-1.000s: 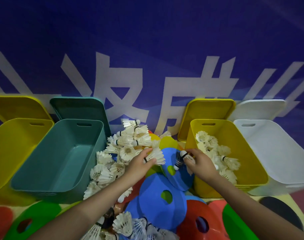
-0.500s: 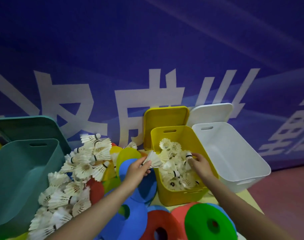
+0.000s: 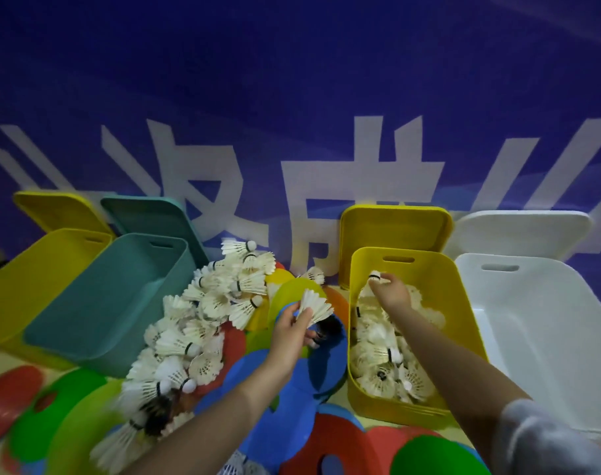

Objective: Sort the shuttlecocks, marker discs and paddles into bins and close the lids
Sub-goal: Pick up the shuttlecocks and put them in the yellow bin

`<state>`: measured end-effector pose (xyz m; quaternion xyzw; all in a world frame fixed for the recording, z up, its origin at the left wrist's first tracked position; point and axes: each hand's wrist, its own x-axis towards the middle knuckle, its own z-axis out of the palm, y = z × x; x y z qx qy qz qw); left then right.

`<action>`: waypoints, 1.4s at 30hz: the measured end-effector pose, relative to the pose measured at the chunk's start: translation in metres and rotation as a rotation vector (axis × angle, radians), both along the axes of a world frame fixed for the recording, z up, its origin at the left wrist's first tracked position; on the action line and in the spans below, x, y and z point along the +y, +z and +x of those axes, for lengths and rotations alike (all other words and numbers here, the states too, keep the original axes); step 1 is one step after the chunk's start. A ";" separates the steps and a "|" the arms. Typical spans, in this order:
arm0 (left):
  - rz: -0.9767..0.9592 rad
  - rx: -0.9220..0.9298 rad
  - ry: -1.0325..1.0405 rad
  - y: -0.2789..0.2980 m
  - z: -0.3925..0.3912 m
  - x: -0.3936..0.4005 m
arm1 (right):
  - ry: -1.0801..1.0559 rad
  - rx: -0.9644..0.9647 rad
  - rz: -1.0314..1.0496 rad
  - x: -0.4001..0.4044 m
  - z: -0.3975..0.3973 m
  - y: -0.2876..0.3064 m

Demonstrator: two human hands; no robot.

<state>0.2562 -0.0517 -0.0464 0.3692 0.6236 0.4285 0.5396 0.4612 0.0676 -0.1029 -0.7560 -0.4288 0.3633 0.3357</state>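
Shuttlecocks filled my 2 hands: my right hand (image 3: 390,293) pinched 1 shuttlecock (image 3: 375,276) over the yellow bin (image 3: 463,303), my left hand (image 3: 292,332) gripped another (image 3: 314,306) above the marker discs (image 3: 326,365).

You have one view only, a wide-angle camera on your head, so no second view shares the scene. It looks forward and down over your forearms, close to the worktop (image 3: 336,404). The row of open bins (image 3: 426,269) crosses mid-frame, the blue banner wall (image 3: 292,97) fills the upper half, and straight edges bow toward the frame's borders.
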 end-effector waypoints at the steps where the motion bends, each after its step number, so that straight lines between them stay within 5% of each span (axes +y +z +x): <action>1: -0.002 0.008 0.012 0.000 -0.001 0.001 | 0.025 -0.033 -0.005 0.007 -0.002 -0.003; 8: 0.005 0.033 0.039 -0.005 0.013 0.012 | 0.291 -0.149 -0.112 0.008 0.007 -0.018; 12: 0.082 0.063 -0.045 -0.004 0.047 0.035 | 0.438 -0.320 0.082 -0.005 0.036 -0.005; 18: 0.125 0.133 -0.279 -0.007 0.116 0.076 | 0.102 -0.574 0.368 -0.037 0.122 0.019; 24: -0.022 0.219 -0.371 -0.042 0.170 0.100 | 0.015 -0.063 0.161 -0.064 0.153 -0.007; 33: -0.160 0.235 -0.477 -0.067 0.218 0.134 | -0.036 0.024 0.254 -0.064 0.151 -0.020; 42: 0.020 0.382 -0.615 -0.050 0.167 0.111 | -0.059 -0.031 0.221 -0.062 0.149 -0.018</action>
